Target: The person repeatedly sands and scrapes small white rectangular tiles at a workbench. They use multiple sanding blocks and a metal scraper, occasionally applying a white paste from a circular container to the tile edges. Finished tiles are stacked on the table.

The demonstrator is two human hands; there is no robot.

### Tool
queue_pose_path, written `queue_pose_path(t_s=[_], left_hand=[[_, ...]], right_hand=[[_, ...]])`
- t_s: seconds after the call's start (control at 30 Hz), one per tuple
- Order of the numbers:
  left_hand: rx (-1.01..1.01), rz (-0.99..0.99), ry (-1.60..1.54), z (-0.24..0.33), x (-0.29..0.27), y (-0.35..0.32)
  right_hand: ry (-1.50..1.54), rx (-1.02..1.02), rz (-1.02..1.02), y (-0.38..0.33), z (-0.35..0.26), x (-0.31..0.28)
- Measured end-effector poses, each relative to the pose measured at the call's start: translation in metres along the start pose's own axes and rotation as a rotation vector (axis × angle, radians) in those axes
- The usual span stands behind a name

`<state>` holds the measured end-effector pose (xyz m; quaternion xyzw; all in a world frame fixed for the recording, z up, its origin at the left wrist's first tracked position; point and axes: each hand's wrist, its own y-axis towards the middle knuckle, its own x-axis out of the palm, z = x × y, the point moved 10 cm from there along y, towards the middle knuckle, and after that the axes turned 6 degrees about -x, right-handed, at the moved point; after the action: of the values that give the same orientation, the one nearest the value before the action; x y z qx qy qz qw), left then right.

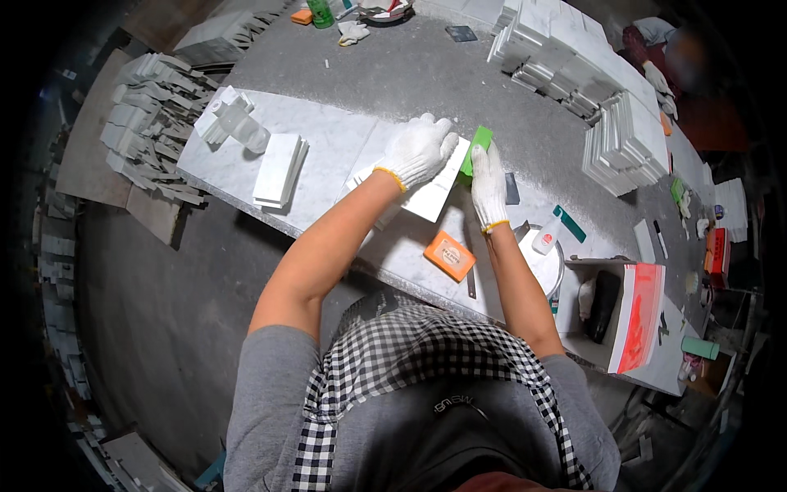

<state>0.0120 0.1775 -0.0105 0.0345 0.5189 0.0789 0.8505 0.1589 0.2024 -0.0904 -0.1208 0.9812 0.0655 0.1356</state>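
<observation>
My left hand, in a white knit glove, presses flat on a white marble tile lying on the marble slab of the workbench. Gloved too, my right hand grips a green plastic scraper whose blade meets the tile's far right edge. An orange rectangular block lies on the slab just below the tile, near my right wrist.
A stack of white tiles and loose marble pieces sit left on the slab. A white bottle, round tub and open box stand right. Tile stacks fill the far bench; another person's gloved hand is there.
</observation>
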Motion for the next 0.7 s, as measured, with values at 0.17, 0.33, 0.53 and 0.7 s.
queue_pose_path(t_s=[0.17,0.33,0.53,0.7], left_hand=[[0.015,0.038,-0.017,-0.005,0.007,0.003],[0.021,0.035,-0.01,-0.004,0.008,0.004],[0.002,0.019,0.013,-0.005,0.005,0.002],[0.019,0.06,-0.019,-0.006,0.004,0.002]], right_hand=[[-0.105,-0.123,0.044,-0.049,-0.027,0.002],[0.014,-0.057,0.026,-0.01,-0.006,0.0],[-0.038,-0.09,-0.011,-0.049,-0.022,0.006],[-0.061,-0.041,0.012,-0.033,-0.018,0.002]])
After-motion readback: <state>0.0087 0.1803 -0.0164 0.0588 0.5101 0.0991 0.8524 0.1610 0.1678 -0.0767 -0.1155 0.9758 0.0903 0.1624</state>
